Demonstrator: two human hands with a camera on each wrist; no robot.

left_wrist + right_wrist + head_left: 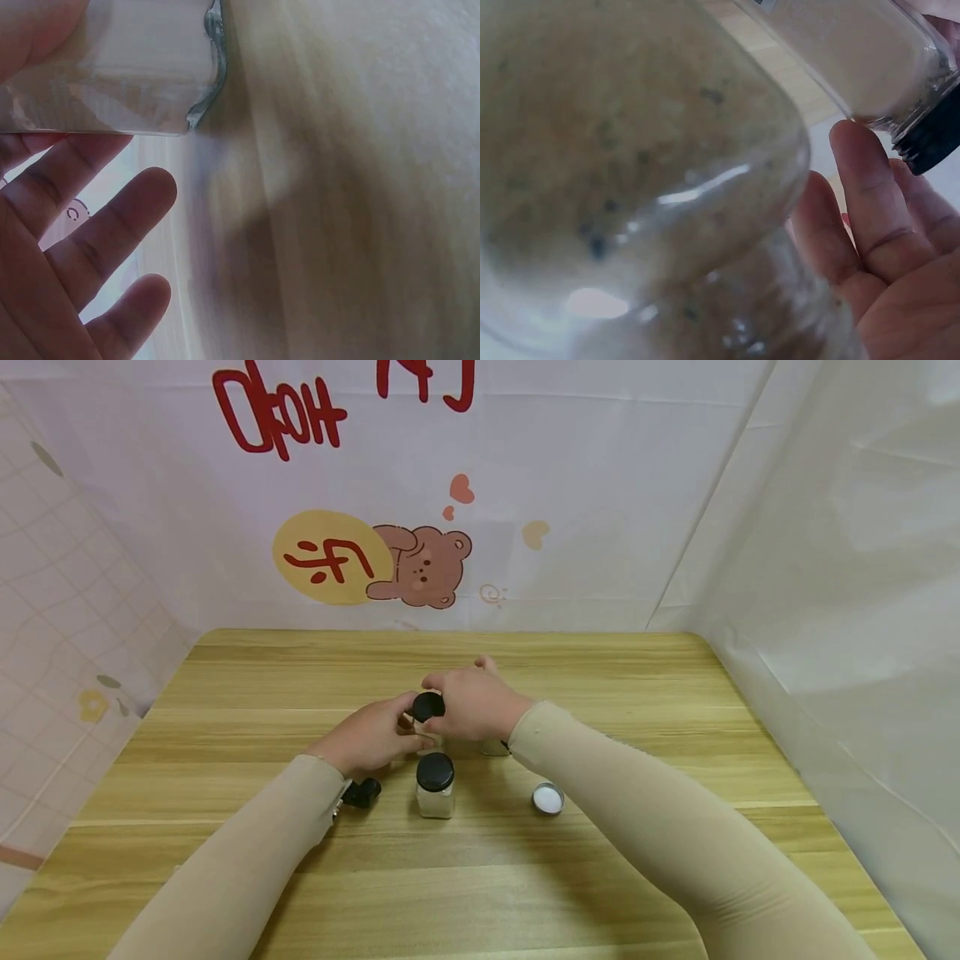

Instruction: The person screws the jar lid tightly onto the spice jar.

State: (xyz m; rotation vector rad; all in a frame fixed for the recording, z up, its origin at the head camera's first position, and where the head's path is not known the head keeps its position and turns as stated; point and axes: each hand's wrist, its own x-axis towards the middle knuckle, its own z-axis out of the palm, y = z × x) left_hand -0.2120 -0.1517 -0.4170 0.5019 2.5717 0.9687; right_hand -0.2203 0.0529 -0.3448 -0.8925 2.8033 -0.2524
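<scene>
My left hand (371,735) holds a clear glass jar (112,67) of pale powder, with the thumb on one side and fingers on the other. On that jar is a ribbed black lid (428,706), pinched by my right hand (480,702) between thumb and forefinger; its other fingers (877,202) spread beside the jar. Nearer to me stands a second jar (437,804) with a black lid on. A jar with no lid (637,150), holding tan, dark-specked contents, stands beneath my right wrist, largely hidden in the head view.
A loose lid (548,798) lies with its white inner side up, right of the closed jar and close to my right sleeve (622,777). A small black device (362,793) sits at my left wrist. White printed sheeting (600,468) rises behind the wooden table (465,893).
</scene>
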